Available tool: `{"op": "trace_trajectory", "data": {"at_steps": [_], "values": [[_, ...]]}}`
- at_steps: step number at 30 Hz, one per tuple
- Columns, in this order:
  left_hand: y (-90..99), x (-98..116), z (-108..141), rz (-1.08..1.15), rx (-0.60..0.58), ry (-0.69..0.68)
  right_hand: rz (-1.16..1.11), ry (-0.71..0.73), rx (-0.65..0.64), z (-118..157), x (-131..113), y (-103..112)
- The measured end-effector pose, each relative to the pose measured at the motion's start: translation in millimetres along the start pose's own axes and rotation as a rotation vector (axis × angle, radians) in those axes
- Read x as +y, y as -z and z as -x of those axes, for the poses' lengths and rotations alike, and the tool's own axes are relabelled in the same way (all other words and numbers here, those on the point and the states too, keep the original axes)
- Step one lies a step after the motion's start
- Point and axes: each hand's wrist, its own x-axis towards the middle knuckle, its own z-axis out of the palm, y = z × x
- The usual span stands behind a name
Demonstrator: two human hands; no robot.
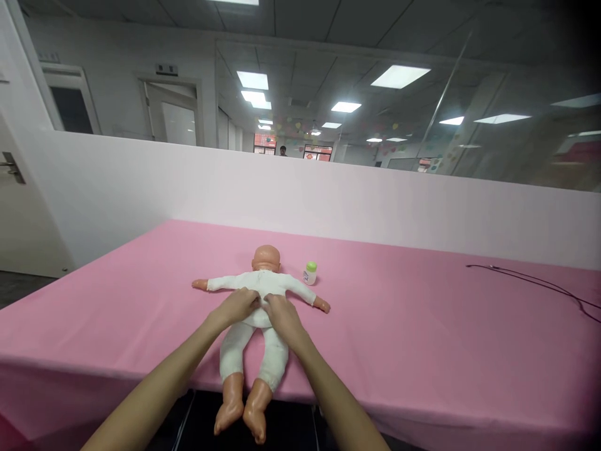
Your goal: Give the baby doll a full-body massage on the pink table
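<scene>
A baby doll (265,280) with a white cloth body lies stretched out, apparently face down, its arms spread to both sides. Its bare feet hang past the table's front edge. My left hand (240,305) rests on the left side of the doll's back, fingers curled in and pinching at the cloth near the middle. From the other side, my right hand (282,311) does the same, its thumb and fingers closed close to the left hand. The fingertips are partly hidden. Just beyond the doll's right-hand arm stands a small clear jar (310,274) with a green lid.
A pink cloth (399,338) covers the table. Thin dark cables (535,279) lie at the far right. Behind the table runs a low white wall (328,194) with glass above it, and a person (282,151) is visible far off through the glass. A door (23,207) stands at left.
</scene>
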Motion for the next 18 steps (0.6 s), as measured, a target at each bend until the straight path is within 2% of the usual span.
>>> {"op": "trace_trajectory", "data": {"at_steps": [2, 4, 6, 9, 11, 14, 16, 18], "values": [[1.8, 0.0, 8.4, -0.162, 0.011, -0.046, -0.002, -0.005, 0.004, 5.8, -1.6, 0.3], [-2.8, 2.7, 12.7, -0.197, 0.125, -0.101, 0.092, -0.032, -0.004, 6.8, -6.2, -1.8], [-8.6, 6.8, 15.1, -0.210, 0.181, -0.120, 0.192, -0.055, -0.021, 6.5, -11.0, -3.9], [-9.8, 10.6, 22.7, -0.279, 0.096, -0.096, 0.189, -0.053, -0.037, 13.1, -12.4, -4.8], [-5.6, 10.1, 32.4, -0.326, 0.027, -0.078, 0.082, -0.020, -0.019, 23.0, -9.1, -5.7], [1.1, 7.2, 48.3, -0.346, -0.016, -0.029, -0.065, 0.028, 0.037, 36.5, -0.9, -10.2], [5.7, 6.7, 54.1, -0.320, -0.047, -0.020, -0.137, 0.045, 0.072, 39.7, 6.7, -12.7], [12.4, 8.5, 51.7, -0.195, -0.043, -0.029, -0.224, 0.017, 0.135, 38.0, 17.5, -11.7]]}}
